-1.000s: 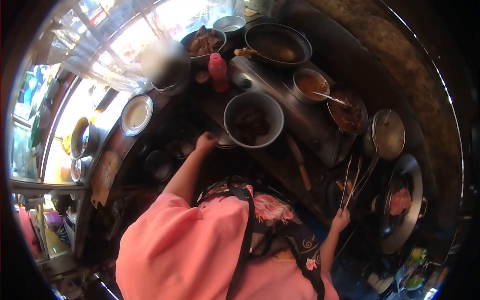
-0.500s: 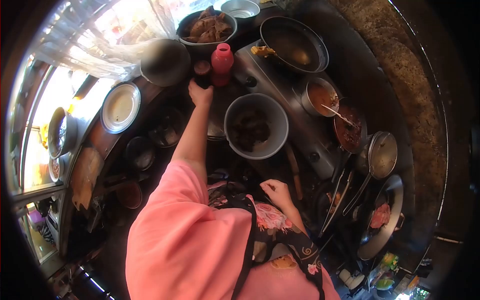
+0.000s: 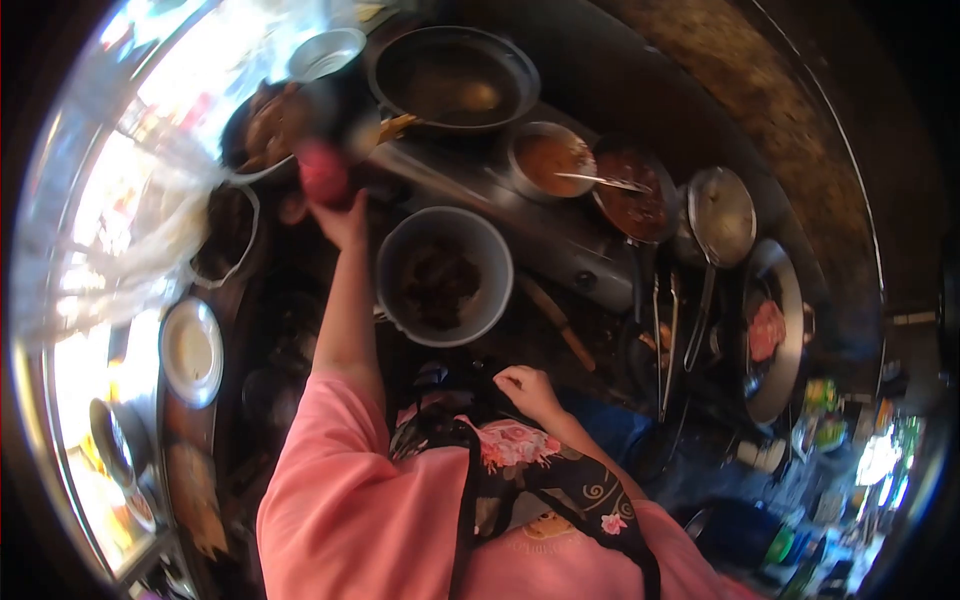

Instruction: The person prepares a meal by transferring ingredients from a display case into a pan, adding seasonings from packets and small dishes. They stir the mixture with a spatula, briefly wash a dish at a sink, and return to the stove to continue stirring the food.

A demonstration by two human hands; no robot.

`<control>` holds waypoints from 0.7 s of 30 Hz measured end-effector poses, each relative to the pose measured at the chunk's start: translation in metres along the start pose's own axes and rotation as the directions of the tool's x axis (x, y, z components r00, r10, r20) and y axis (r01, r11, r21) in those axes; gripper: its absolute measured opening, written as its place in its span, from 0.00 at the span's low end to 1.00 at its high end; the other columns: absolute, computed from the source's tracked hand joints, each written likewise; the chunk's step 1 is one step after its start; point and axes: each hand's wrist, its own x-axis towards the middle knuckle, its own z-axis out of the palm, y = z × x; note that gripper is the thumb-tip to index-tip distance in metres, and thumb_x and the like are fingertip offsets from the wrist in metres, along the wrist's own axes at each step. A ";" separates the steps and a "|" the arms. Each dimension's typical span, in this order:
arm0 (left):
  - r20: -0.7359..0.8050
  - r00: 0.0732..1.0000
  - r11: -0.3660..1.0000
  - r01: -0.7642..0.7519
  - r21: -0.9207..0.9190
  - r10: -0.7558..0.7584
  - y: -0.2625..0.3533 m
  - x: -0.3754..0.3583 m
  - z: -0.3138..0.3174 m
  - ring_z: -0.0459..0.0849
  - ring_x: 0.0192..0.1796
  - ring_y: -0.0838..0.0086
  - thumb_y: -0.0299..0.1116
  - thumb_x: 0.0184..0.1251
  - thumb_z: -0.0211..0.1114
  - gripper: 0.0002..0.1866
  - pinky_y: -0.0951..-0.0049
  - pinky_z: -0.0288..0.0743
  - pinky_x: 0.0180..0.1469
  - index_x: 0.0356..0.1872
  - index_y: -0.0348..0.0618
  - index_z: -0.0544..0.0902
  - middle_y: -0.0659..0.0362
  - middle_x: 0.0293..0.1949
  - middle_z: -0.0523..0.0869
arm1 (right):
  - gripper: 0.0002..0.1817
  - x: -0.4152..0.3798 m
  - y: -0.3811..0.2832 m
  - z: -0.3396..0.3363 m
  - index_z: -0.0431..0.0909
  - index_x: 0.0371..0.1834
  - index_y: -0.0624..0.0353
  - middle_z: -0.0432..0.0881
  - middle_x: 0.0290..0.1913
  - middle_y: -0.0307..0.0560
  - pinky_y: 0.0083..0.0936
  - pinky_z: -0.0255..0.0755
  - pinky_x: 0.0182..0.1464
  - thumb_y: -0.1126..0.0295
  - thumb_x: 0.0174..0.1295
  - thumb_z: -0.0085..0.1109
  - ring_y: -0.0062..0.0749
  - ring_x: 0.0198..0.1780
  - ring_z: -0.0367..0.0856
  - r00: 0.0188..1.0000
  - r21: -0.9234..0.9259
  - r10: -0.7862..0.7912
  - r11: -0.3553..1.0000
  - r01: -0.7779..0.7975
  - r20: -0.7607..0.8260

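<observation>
My left hand is stretched out at the upper left, its fingers closed round the lower part of a pink-red bottle, which is blurred. Just left of it, a small dark jar shows faintly. Close to my apron, my right hand is curled closed, with nothing visible in it. Between and beyond my hands sits a grey bucket with dark pieces in the bottom.
A wok of liquid, a pot of orange-red sauce and a pan of dark red food line the stove side. Further right are a strainer and a pan with meat. A white plate lies left.
My left hand has gone from the dark jar to the pink-red bottle and taken hold of it. The view has turned, shifting the stove items leftward. My right hand remains curled.
</observation>
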 end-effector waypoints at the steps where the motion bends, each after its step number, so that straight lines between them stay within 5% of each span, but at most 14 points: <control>1: -0.032 0.997 0.996 0.069 -0.065 -0.071 -0.003 0.002 0.007 0.71 0.60 0.58 0.41 0.30 0.80 0.54 0.64 0.62 0.62 0.64 0.38 0.59 0.47 0.57 0.72 | 0.07 -0.004 -0.001 -0.001 0.82 0.34 0.60 0.82 0.29 0.49 0.25 0.72 0.33 0.69 0.56 0.59 0.32 0.30 0.80 1.000 -0.014 0.011 1.000 -0.011 -0.008; 3: -0.172 0.983 0.993 0.078 0.094 -0.061 0.008 0.005 0.011 0.78 0.51 0.54 0.44 0.25 0.81 0.44 0.60 0.69 0.55 0.51 0.39 0.72 0.47 0.48 0.79 | 0.08 -0.013 0.007 -0.003 0.82 0.34 0.60 0.81 0.29 0.49 0.25 0.72 0.33 0.68 0.56 0.59 0.34 0.30 0.81 0.999 -0.020 0.032 0.999 -0.032 -0.021; 5: -0.074 0.992 0.963 0.115 0.243 -0.100 0.008 0.016 0.010 0.80 0.46 0.52 0.47 0.21 0.81 0.38 0.57 0.72 0.50 0.41 0.41 0.78 0.49 0.39 0.83 | 0.08 -0.020 0.012 0.000 0.82 0.34 0.60 0.81 0.29 0.50 0.26 0.72 0.33 0.68 0.56 0.59 0.36 0.30 0.81 0.998 -0.027 0.051 0.998 -0.052 -0.040; 9: -0.002 0.993 0.956 0.112 0.271 -0.115 -0.004 0.019 0.013 0.81 0.47 0.55 0.46 0.22 0.79 0.38 0.59 0.74 0.49 0.44 0.43 0.77 0.50 0.41 0.82 | 0.08 -0.027 0.013 0.003 0.81 0.33 0.60 0.81 0.30 0.51 0.29 0.73 0.34 0.67 0.56 0.58 0.41 0.32 0.81 0.994 -0.002 0.089 0.996 -0.089 -0.064; 13: 0.069 0.993 0.981 0.078 0.177 -0.091 0.022 -0.007 -0.017 0.79 0.52 0.60 0.51 0.18 0.81 0.52 0.63 0.72 0.57 0.56 0.42 0.72 0.52 0.51 0.79 | 0.08 -0.034 0.012 -0.002 0.80 0.33 0.60 0.81 0.31 0.50 0.32 0.73 0.37 0.67 0.56 0.57 0.42 0.34 0.81 0.989 -0.025 -0.004 1.000 0.000 -0.147; 16: -0.008 0.952 0.920 -0.294 0.258 0.306 0.023 -0.005 -0.051 0.82 0.47 0.58 0.52 0.20 0.82 0.50 0.61 0.75 0.54 0.52 0.40 0.74 0.52 0.45 0.83 | 0.08 -0.032 -0.008 -0.016 0.80 0.31 0.60 0.81 0.31 0.52 0.36 0.73 0.38 0.66 0.55 0.57 0.46 0.35 0.80 0.985 0.082 0.008 0.997 0.006 -0.172; 18: 0.043 0.895 0.840 -0.433 0.328 0.444 0.098 -0.041 -0.090 0.83 0.44 0.59 0.49 0.26 0.82 0.44 0.63 0.78 0.50 0.49 0.38 0.74 0.50 0.43 0.83 | 0.08 -0.042 -0.019 -0.040 0.80 0.30 0.60 0.80 0.30 0.51 0.35 0.73 0.37 0.67 0.55 0.59 0.45 0.33 0.80 0.962 0.142 -0.093 0.981 0.133 -0.258; 19: 0.038 0.798 0.795 -0.602 0.080 0.601 0.099 -0.045 -0.099 0.83 0.42 0.58 0.46 0.25 0.82 0.44 0.63 0.78 0.47 0.49 0.36 0.75 0.49 0.42 0.83 | 0.08 -0.042 -0.037 -0.051 0.80 0.30 0.60 0.79 0.28 0.50 0.33 0.72 0.35 0.67 0.54 0.60 0.42 0.32 0.80 0.959 0.188 -0.077 0.973 0.131 -0.271; 20: 0.120 0.789 0.798 -0.598 -0.080 0.603 0.153 -0.069 -0.113 0.83 0.46 0.60 0.42 0.27 0.82 0.44 0.64 0.77 0.50 0.52 0.36 0.73 0.49 0.45 0.82 | 0.09 -0.041 -0.053 -0.058 0.79 0.34 0.62 0.78 0.29 0.47 0.27 0.72 0.34 0.68 0.56 0.61 0.35 0.31 0.80 0.955 0.188 -0.101 0.969 0.158 -0.279; 21: 0.283 0.760 0.789 -0.615 0.019 0.585 0.166 -0.080 -0.127 0.81 0.49 0.62 0.38 0.29 0.80 0.45 0.65 0.75 0.53 0.56 0.36 0.70 0.49 0.49 0.80 | 0.11 -0.043 -0.069 -0.068 0.79 0.38 0.61 0.77 0.31 0.46 0.26 0.73 0.33 0.68 0.54 0.63 0.32 0.30 0.79 0.954 0.184 -0.116 0.968 0.170 -0.275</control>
